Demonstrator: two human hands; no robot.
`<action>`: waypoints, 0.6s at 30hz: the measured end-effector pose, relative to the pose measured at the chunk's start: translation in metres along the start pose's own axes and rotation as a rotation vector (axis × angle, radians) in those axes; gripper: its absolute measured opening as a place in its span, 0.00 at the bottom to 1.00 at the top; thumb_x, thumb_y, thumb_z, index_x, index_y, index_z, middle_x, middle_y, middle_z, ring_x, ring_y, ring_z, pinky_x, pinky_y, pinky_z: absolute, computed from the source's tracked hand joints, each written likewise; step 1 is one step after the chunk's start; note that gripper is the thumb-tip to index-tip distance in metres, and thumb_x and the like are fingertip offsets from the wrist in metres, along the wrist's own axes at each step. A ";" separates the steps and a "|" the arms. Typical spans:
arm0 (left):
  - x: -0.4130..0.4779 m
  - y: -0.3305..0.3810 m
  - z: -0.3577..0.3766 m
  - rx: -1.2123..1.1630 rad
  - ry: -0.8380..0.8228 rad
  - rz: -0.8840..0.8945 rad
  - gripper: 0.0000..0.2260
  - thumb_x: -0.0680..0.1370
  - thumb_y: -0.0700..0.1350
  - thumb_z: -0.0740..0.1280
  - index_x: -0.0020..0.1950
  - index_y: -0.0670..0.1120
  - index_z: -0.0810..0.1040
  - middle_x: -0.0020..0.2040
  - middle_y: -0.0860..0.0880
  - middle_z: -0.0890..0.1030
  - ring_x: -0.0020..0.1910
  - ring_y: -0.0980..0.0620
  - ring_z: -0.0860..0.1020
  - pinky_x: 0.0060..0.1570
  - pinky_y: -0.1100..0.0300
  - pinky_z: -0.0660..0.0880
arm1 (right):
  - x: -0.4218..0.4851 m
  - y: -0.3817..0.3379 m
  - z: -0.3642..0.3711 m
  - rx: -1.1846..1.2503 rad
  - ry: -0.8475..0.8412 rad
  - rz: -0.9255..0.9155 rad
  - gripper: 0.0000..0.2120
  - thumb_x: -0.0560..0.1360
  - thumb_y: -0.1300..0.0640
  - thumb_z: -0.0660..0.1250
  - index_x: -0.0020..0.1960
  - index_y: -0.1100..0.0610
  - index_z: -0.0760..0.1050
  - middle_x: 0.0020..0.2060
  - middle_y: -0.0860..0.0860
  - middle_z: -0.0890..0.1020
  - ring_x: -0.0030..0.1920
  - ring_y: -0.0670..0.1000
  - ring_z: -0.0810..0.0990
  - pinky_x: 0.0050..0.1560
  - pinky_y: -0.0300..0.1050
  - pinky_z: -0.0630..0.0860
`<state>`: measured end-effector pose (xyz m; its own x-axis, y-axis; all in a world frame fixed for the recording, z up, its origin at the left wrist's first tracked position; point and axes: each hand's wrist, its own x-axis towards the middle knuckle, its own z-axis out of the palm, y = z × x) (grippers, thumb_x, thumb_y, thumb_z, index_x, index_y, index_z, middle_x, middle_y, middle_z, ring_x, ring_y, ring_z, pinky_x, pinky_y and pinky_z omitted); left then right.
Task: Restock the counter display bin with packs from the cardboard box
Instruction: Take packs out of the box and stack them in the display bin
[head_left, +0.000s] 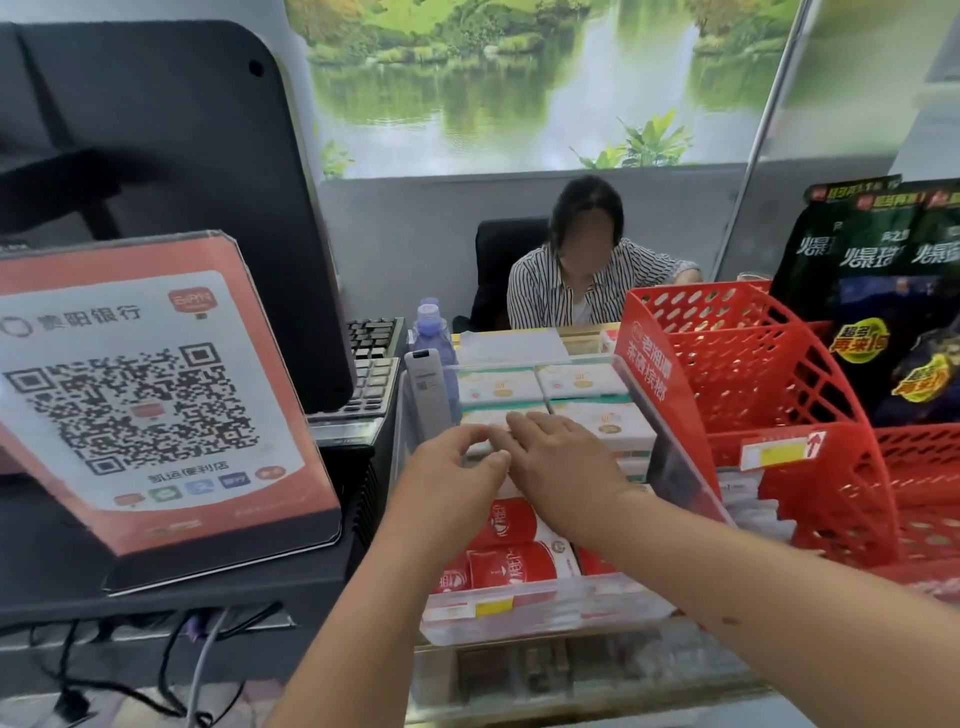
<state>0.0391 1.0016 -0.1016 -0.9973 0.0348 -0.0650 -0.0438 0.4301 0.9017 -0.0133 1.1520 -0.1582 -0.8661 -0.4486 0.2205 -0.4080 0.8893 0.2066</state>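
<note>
Waterfall mural (519, 78) w/ grey wall (415, 234) below; black office chair (498, 260).

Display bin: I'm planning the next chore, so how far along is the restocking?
Done: white packs sit in the display bin's back rows and red packs in its front. In hand: the left hand pinches another pack in the middle, with the right hand lying flat on it. Left: unclear, since the cardboard box is out of view.
</note>
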 end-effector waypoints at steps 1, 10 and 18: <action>-0.001 0.000 0.000 0.000 -0.011 0.004 0.12 0.78 0.49 0.66 0.61 0.59 0.76 0.53 0.57 0.81 0.48 0.61 0.78 0.50 0.57 0.77 | 0.002 -0.001 -0.003 0.006 -0.002 -0.002 0.23 0.73 0.61 0.66 0.68 0.58 0.69 0.58 0.58 0.78 0.58 0.61 0.77 0.58 0.55 0.75; -0.013 -0.004 -0.003 -0.049 -0.057 0.039 0.18 0.77 0.51 0.68 0.67 0.55 0.76 0.62 0.55 0.79 0.59 0.54 0.78 0.61 0.50 0.75 | -0.030 -0.012 -0.031 0.024 0.030 0.153 0.26 0.71 0.60 0.71 0.68 0.57 0.71 0.63 0.58 0.77 0.62 0.60 0.76 0.63 0.57 0.73; -0.056 -0.001 0.005 -0.107 -0.067 0.100 0.15 0.78 0.48 0.68 0.64 0.55 0.77 0.55 0.59 0.80 0.46 0.63 0.79 0.45 0.65 0.75 | -0.093 -0.035 -0.053 0.036 0.149 0.181 0.16 0.74 0.58 0.66 0.61 0.56 0.75 0.58 0.55 0.80 0.55 0.59 0.79 0.55 0.55 0.75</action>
<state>0.0956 1.0039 -0.1014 -0.9909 0.1347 0.0023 0.0462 0.3232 0.9452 0.0965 1.1577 -0.1351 -0.8753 -0.2870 0.3893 -0.2621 0.9579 0.1170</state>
